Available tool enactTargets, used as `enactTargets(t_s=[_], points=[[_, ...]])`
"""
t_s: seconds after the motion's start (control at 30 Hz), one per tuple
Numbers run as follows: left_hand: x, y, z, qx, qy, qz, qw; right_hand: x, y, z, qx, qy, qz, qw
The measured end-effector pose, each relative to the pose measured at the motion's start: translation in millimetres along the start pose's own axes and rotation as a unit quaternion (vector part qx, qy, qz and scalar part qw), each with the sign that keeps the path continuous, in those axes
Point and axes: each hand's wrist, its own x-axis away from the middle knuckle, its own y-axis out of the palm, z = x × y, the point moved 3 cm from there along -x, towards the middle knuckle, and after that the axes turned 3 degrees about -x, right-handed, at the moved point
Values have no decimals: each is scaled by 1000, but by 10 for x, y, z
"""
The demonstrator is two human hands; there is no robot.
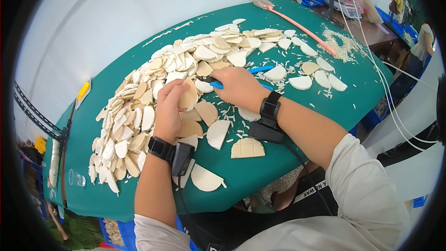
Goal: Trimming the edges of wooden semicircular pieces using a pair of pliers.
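My left hand [168, 111] pinches a beige half-round piece [188, 95] between thumb and fingers. Blue-handled cutting pliers [261, 69] are wrapped in my right hand [239, 87], their dark jaws right beside that piece. Whether the jaws touch it I cannot tell. Behind and left of my hands spreads a big pile of white and beige half-round pieces [160, 63]. Nearer me lie a white half-round piece with a small stub on its rim [206, 178] and a beige scored one [247, 148]. Short white sticks are scattered around the pliers.
The green-covered table [297, 172] holds a heap of small white offcuts [344, 46] and a pink-handled brush [302, 28]. At the left are a clear cup [77, 178] and a yellow-and-white tool [83, 92]. White cables [383, 81] hang at right, where another person [420, 49] stands farther off.
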Motion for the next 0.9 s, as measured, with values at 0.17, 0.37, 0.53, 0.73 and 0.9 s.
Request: enactTargets(t_s=[0.17, 0.37, 0.53, 0.73, 0.9], points=[[-2, 83, 65, -26, -10, -32, 999, 17, -52, 41, 9, -11, 30, 999], [41, 127, 90, -9, -13, 16, 1000, 29, -39, 41, -22, -29, 62, 997], [74, 152, 151, -48, -8, -6, 999, 33, -187, -104, -142, -3, 200, 970], [87, 198, 171, -64, 7, -42, 997, 43, -61, -125, -192, -58, 98, 975], [111, 241, 220, -96, 18, -68, 993, 35, -40, -98, -197, -66, 119, 971]])
